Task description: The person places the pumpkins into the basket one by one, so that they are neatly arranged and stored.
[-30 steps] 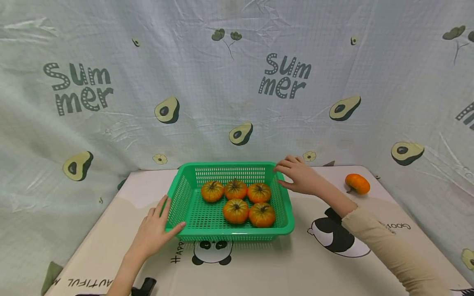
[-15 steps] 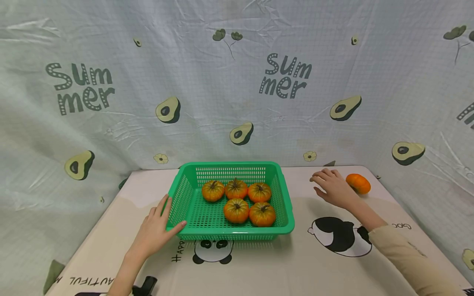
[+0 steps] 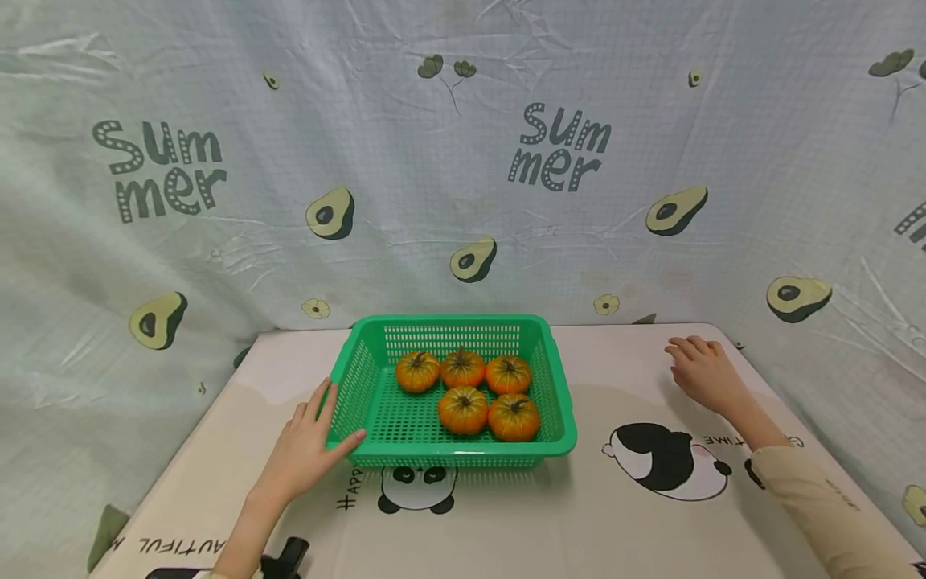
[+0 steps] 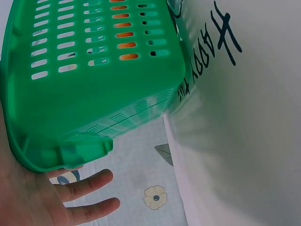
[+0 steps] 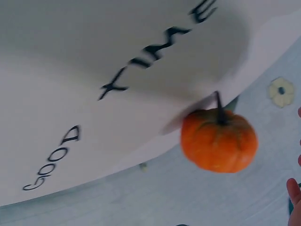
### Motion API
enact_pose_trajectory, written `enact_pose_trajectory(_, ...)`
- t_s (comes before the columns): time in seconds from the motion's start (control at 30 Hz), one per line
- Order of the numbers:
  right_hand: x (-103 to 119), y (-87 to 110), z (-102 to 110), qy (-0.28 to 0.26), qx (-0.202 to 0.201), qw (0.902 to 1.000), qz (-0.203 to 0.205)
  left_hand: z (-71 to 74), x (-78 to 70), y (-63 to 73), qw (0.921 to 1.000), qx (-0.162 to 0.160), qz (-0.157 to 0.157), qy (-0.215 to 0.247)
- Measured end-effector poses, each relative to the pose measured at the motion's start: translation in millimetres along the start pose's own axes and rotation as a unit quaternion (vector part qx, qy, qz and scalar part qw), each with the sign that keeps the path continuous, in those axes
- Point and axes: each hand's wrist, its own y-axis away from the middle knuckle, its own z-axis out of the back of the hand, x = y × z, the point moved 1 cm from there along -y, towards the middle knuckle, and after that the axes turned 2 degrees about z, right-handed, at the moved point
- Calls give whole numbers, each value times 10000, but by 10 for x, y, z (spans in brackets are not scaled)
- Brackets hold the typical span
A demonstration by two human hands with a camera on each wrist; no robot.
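Note:
A green plastic basket [image 3: 463,451] stands mid-table with several small orange pumpkins [image 3: 463,411] in it. My left hand [image 3: 298,452] rests against its left rim near the front corner, thumb over the edge. In the left wrist view, straight fingers [image 4: 89,186] extend past the basket wall [image 4: 113,89]. Over the far right of the table, my right hand [image 3: 707,376] covers another pumpkin from the head view. That loose pumpkin [image 5: 218,141] shows whole in the right wrist view, its dark stem upright. Fingertips [image 5: 294,190] at that view's right edge stand apart from it.
A pale tablecloth [image 3: 463,531] printed with pandas and lettering covers the table. Behind and at both sides hangs a sheet [image 3: 405,201] with avocado prints. A black object [image 3: 289,556] sits at my left wrist. The table's right edge runs close to my right hand.
My right hand has moved right from the basket's back right corner to the loose pumpkin, which it now hides in the head view. My left hand has stayed at the basket.

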Motion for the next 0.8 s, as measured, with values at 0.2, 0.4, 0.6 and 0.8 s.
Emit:
enact_pose_trajectory(0.2, -194, 151, -101, 153, 65, 9996, -221, 5, 3, -3, 10000, -34, -10, -5)
enact_pose_trajectory(0.4, -324, 248, -196, 153, 193, 9992, -325, 2, -3, 3, 10000, -28, -5, -26)
enact_pose_trajectory(0.6, -381, 279, -198, 355, 844, 9955, -260, 2, -14, -1, 10000, -14, -3, -16)
enact_pose_trajectory(0.8, -415, 271, -167, 386, 1216, 9917, -166, 5, -12, -2, 10000, -17, 6, -16)
